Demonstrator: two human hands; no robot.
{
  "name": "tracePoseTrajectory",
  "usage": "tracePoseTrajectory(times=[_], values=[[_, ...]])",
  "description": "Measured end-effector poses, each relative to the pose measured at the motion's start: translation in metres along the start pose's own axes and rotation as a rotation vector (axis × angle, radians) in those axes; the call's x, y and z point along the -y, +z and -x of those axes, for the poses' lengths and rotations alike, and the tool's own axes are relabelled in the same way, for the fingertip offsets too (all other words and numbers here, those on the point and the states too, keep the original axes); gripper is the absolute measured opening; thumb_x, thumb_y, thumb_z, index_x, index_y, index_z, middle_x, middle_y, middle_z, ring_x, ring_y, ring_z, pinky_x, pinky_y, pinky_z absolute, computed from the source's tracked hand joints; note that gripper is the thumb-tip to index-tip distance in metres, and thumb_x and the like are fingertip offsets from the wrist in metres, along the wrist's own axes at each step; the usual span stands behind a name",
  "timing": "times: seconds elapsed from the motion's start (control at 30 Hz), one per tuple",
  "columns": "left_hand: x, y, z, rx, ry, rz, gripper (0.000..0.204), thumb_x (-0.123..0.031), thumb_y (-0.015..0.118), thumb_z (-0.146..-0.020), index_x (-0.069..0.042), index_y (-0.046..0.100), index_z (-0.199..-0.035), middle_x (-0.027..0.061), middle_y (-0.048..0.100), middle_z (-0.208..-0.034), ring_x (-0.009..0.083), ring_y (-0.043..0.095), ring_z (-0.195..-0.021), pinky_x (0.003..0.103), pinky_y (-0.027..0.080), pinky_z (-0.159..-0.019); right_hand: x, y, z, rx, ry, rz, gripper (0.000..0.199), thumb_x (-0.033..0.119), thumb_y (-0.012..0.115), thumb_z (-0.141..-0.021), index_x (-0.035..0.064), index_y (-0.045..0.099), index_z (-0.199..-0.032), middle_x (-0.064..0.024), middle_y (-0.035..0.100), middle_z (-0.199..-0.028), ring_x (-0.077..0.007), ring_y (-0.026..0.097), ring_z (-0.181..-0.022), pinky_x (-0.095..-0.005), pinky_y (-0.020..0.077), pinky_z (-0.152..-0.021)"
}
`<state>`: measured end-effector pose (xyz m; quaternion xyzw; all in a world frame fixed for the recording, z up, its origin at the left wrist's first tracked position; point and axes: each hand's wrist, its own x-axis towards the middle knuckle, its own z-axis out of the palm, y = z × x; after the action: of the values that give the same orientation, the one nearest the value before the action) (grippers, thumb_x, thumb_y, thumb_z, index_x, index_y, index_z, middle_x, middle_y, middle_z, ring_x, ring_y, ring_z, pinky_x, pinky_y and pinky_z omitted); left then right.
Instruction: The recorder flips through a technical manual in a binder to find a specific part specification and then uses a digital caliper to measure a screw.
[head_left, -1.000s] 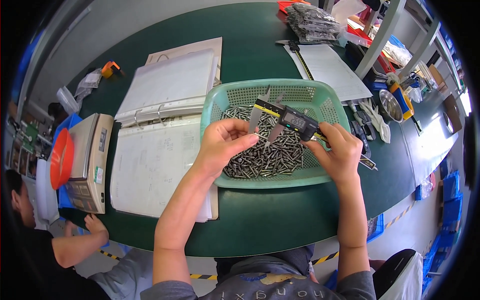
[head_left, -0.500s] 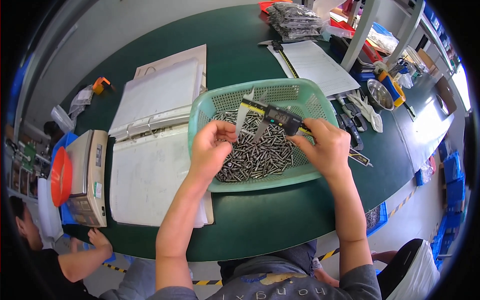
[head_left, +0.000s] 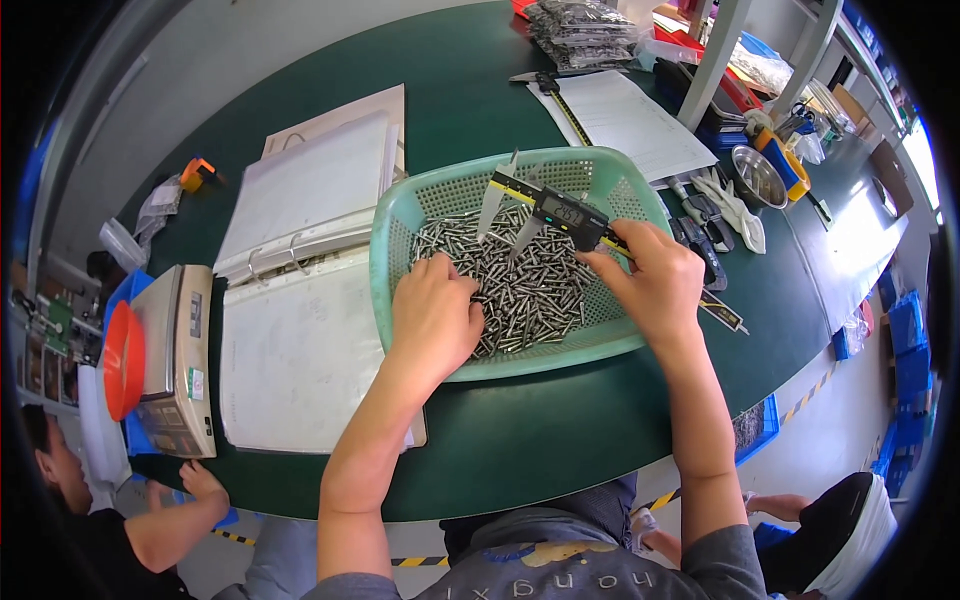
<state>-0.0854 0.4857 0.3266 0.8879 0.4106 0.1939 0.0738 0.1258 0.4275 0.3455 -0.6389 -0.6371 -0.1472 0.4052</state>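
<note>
My right hand (head_left: 655, 278) grips a digital caliper (head_left: 572, 217) by the bar and slider. The caliper is held tilted above a pale green perforated basket (head_left: 515, 372), its jaws apart with no part visible between them. Many small, silvery, rod-like metal parts (head_left: 525, 305), like screws or pins, fill the basket's bottom. My left hand (head_left: 437, 315) is down in the basket's left side, on these parts, with its fingers curled. Its fingertips are partly hidden, so anything pinched in them cannot be made out.
An open ring binder (head_left: 295, 360) lies left of the basket, beside a scale (head_left: 175, 360) with an orange-red tray. Papers (head_left: 630, 120) and a second caliper (head_left: 562, 105) lie behind. Gloves (head_left: 735, 210) and a metal bowl (head_left: 758, 180) are right. Another person (head_left: 150, 530) is at lower left.
My left hand has gone down from beside the caliper's jaws to the metal parts in the basket. My right hand still holds the caliper, at nearly the same place.
</note>
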Motion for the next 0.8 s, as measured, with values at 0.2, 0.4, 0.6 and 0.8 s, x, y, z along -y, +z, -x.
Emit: tracePoseTrajectory(times=[0.2, 0.4, 0.6, 0.8], values=[[0.001, 0.0, -0.002, 0.008, 0.006, 0.017, 0.005, -0.007, 0.062, -0.064, -0.003, 0.062, -0.067, 0.0094, 0.051, -0.073, 0.0271, 0.051, -0.077, 0.037, 0.041, -0.069, 0.001, -0.001, -0.001, 0.042, 0.002, 0.018, 0.03, 0.03, 0.072, -0.062, 0.0071, 0.06, -0.078, -0.003, 0.06, -0.066, -0.0204, 0.058, -0.055, -0.0284, 0.0431, -0.046], [-0.002, 0.001, -0.003, 0.015, 0.007, 0.051, 0.008, -0.007, 0.063, -0.063, -0.004, 0.056, -0.063, 0.0102, 0.05, -0.072, 0.029, 0.05, -0.076, 0.038, 0.041, -0.068, 0.001, -0.002, -0.001, 0.039, 0.001, 0.02, 0.03, 0.031, 0.072, -0.063, 0.0071, 0.06, -0.077, -0.0029, 0.059, -0.066, -0.0204, 0.057, -0.054, -0.0288, 0.0427, -0.045], [-0.003, -0.001, -0.002, -0.003, 0.038, 0.116, 0.012, -0.009, 0.065, -0.063, -0.004, 0.054, -0.065, 0.0101, 0.05, -0.072, 0.0293, 0.05, -0.075, 0.038, 0.041, -0.067, 0.002, -0.003, 0.0, 0.053, 0.009, 0.02, 0.03, 0.031, 0.072, -0.063, 0.0074, 0.059, -0.078, -0.0029, 0.059, -0.065, -0.0203, 0.057, -0.053, -0.0287, 0.0423, -0.044], [-0.013, -0.013, -0.001, -0.158, -0.073, 0.248, 0.012, -0.005, 0.065, -0.067, -0.002, 0.054, -0.068, 0.0082, 0.053, -0.067, 0.0228, 0.054, -0.065, 0.032, 0.042, -0.058, 0.001, 0.003, 0.002, 0.083, 0.024, 0.024, 0.032, 0.024, 0.075, -0.061, 0.0036, 0.06, -0.08, -0.0052, 0.059, -0.066, -0.0144, 0.05, -0.045, -0.0252, 0.0401, -0.044]])
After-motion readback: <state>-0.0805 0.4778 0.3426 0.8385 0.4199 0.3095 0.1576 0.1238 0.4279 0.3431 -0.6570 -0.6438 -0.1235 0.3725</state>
